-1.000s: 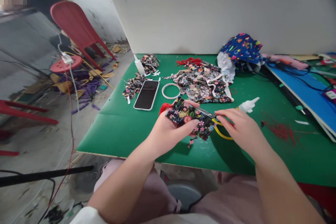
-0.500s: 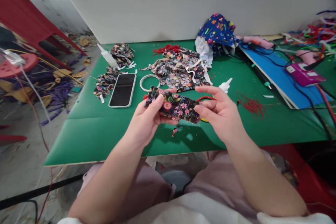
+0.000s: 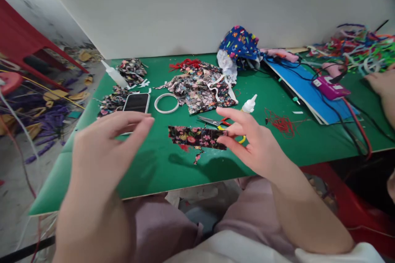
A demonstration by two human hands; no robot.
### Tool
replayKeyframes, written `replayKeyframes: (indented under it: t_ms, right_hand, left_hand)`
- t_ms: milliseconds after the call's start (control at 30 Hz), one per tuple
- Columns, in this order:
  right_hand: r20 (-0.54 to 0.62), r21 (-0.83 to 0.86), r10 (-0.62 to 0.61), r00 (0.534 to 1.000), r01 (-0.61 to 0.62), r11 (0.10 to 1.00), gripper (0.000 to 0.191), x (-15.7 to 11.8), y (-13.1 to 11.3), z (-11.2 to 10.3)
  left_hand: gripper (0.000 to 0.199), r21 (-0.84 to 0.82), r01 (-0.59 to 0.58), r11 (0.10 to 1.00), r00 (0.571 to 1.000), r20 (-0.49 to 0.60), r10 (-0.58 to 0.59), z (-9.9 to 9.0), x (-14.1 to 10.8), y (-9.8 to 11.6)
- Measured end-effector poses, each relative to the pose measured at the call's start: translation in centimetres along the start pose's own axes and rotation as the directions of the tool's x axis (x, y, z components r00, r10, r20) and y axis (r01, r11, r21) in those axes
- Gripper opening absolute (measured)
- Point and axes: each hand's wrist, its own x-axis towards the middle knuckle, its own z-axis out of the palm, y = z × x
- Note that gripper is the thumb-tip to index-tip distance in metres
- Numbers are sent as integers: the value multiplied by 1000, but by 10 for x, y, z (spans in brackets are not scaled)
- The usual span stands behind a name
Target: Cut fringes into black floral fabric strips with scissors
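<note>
Pinched at its right end, a dark floral fabric strip (image 3: pixel 194 136) hangs over the green table from my right hand (image 3: pixel 256 144). My left hand (image 3: pixel 108 144) is raised apart from the strip, in front of a phone (image 3: pixel 137 100). Its thumb and fingertips are pressed together, and whatever they hold, if anything, is too small to make out. Scissors (image 3: pixel 212 121) with red and yellow handles lie behind the strip, partly covered by my right hand. Small floral scraps (image 3: pixel 197 157) lie below the strip. A white tape ring (image 3: pixel 166 103) rests beyond it.
Floral cloth (image 3: pixel 200 88) is heaped behind. Two white squeeze bottles, one at left (image 3: pixel 114 74) and one at right (image 3: pixel 249 104), flank it. Red thread (image 3: pixel 280 123), a blue folder (image 3: pixel 305 90) and a purple box with cables (image 3: pixel 331 87) are rightward. Another person's hand (image 3: pixel 382 84) reaches in at right.
My left hand has let go of the fabric strip and moved left and nearer the camera. My right hand still holds the strip. The view has shifted right, and another person's hand shows there.
</note>
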Motion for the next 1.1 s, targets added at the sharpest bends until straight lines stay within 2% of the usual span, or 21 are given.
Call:
replayKeyframes:
  t_ms: [33,67,133,167,267,333,400,533,633,733,933,1100]
  right_hand:
    - [13,-29,-33,999,34,999,49,-1,-2,0]
    - [27,-47,-60,998,61,997,48,-1,-5,1]
    - [60,-54,-99,993,102,993,48,-2,-10,3]
    - [68,-49,-117,991,120,992,48,-2,-12,3]
    - [-16,-32,-155,988,154,988,44,-3,-18,2]
    - [-119,-18,-151,981,150,988,39,-4,-20,1]
    - [-162,11,-138,977,142,990,32,-4,-21,-1]
    - [-153,135,-127,980,148,980,15,-4,-24,0]
    - [-207,207,-125,970,168,964,13,-2,-27,5]
    - [-259,210,-95,961,152,966,13,1,-28,9]
    - [-242,218,6,970,49,975,18,0,-29,6]
    - [-281,120,-86,956,124,985,18,-2,-32,10]
  left_hand:
    - [10,101,-104,989,992,-64,110,3,0,14]
    - [11,142,-171,975,983,-44,178,8,0,27]
    - [20,110,-336,935,940,100,326,23,-1,47]
    - [22,76,-350,934,932,133,338,30,-3,52]
    - [27,-52,-306,951,942,131,310,43,-11,54]
    - [31,-97,-263,960,955,114,273,44,-15,51]
    - [33,-110,-268,957,957,83,278,42,-17,50]
    - [29,-67,-359,931,931,44,362,39,-17,55]
    - [27,-12,-407,914,912,49,407,40,-17,57]
    - [26,25,-439,898,898,34,438,41,-18,56]
    - [35,-31,-359,933,933,-25,358,44,-22,53]
    - [33,7,-374,928,928,-9,374,45,-23,55]
